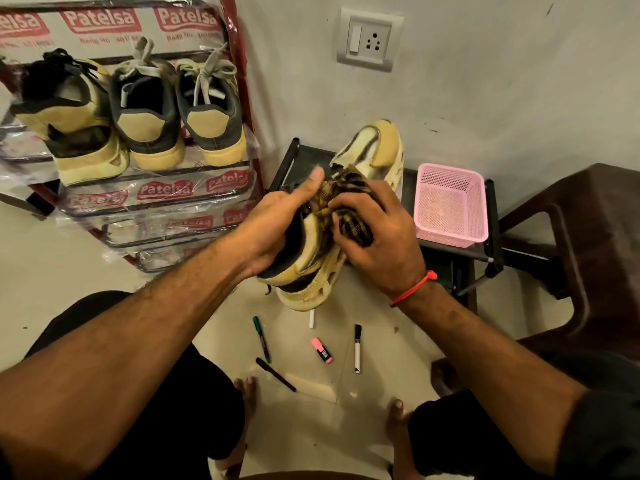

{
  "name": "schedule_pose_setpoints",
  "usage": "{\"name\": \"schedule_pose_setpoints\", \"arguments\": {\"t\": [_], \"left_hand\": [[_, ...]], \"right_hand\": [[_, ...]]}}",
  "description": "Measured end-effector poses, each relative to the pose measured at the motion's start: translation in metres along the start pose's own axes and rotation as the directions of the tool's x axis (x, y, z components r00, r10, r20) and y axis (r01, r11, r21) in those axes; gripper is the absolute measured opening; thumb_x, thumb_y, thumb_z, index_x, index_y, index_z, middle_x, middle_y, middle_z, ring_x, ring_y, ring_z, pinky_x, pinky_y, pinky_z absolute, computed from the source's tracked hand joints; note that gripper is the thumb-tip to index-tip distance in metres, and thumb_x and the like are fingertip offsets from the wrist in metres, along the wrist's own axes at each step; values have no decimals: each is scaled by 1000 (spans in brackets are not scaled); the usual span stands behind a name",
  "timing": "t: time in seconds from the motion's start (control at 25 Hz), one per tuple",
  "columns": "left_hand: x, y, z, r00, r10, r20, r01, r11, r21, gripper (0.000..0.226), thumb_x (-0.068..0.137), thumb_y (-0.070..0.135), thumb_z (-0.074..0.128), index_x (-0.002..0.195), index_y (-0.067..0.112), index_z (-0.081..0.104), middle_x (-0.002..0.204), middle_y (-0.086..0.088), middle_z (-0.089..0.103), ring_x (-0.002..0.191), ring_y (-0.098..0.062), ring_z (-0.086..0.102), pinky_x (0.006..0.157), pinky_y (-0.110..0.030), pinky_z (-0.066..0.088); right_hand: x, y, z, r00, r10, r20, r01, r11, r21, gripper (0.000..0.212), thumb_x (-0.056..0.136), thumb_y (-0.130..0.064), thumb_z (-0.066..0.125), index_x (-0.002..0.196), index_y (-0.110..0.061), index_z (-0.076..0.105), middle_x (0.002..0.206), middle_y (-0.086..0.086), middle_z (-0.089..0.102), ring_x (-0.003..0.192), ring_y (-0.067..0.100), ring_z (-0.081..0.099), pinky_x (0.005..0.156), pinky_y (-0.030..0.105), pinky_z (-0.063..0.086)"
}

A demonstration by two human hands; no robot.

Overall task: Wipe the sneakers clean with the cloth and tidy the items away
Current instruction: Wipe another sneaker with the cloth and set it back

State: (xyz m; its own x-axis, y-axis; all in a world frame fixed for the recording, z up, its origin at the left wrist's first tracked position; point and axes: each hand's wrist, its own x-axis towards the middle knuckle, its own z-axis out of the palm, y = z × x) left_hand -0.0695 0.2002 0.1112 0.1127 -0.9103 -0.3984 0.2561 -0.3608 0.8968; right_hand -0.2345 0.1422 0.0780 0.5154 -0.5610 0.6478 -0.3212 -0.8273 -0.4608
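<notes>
The sneaker is held up in the air between both hands, above the floor and just in front of the low black counter. Its long axis runs from the heel, low and near the person, up and away toward the toe, which is hidden under the hands. The left hand grips it from the left side, fingers curled round the collar and thumb raised along the top. The right hand presses a dark checked cloth onto the laces and the upper, its fingers wrapped round the bundle. So the cloth lies on top and to the right of the shoe, and the next stroke, as I judge it, runs along that heel-to-toe line with the right hand doing the rubbing while the left steadies.

A second sneaker stands on the counter behind, beside the pink basket. Three more shoes sit on the rack at left. Several markers lie scattered on the floor below, not yet tidied.
</notes>
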Motion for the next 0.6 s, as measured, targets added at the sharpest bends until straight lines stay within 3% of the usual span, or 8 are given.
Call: {"name": "schedule_pose_setpoints", "arguments": {"t": [0.08,0.12,0.28,0.44,0.52,0.6], "left_hand": [[1,-7,3,977,171,-128,-100,895,434,48,94,54,60,78,8,63,55,13,62,48,3,55,52,-16,42],[4,-11,0,964,230,-131,-117,816,567,50,94,54,61,74,7,62,52,11,54,43,0,46,48,-19,37],[7,-11,-14,985,170,-24,-100,679,727,39,88,53,69,73,17,65,56,8,57,49,-5,49,49,-23,39],[11,-10,-16,948,312,-68,-28,294,955,46,82,62,69,81,16,66,69,2,62,65,-15,58,56,-31,46],[8,-11,-15,923,381,-54,-21,191,981,45,83,63,66,87,18,69,73,2,60,74,-19,59,64,-36,52],[5,-13,-15,870,491,32,-68,55,996,47,86,62,62,93,17,74,91,-1,58,92,-22,55,76,-38,48]], "right_hand": [[-1,9,1,998,65,7,-65,998,10,27,80,-13,72,106,-6,69,106,13,58,98,23,59,88,29,51],[-4,11,4,996,88,32,-88,996,11,26,80,-13,72,105,-6,69,105,11,58,96,21,58,86,28,51],[-13,17,10,980,148,130,-152,988,21,26,81,-15,72,106,-10,69,105,7,58,97,17,55,85,21,46],[-14,16,14,969,142,201,-142,990,-14,29,81,-17,74,108,-13,67,108,7,57,101,21,55,86,30,52],[-15,17,15,964,153,218,-153,988,-13,30,82,-18,73,110,-13,66,109,8,57,102,22,56,86,33,53],[-14,18,14,964,166,210,-170,985,1,29,83,-19,71,110,-13,66,108,7,57,100,21,56,86,30,53]]}}
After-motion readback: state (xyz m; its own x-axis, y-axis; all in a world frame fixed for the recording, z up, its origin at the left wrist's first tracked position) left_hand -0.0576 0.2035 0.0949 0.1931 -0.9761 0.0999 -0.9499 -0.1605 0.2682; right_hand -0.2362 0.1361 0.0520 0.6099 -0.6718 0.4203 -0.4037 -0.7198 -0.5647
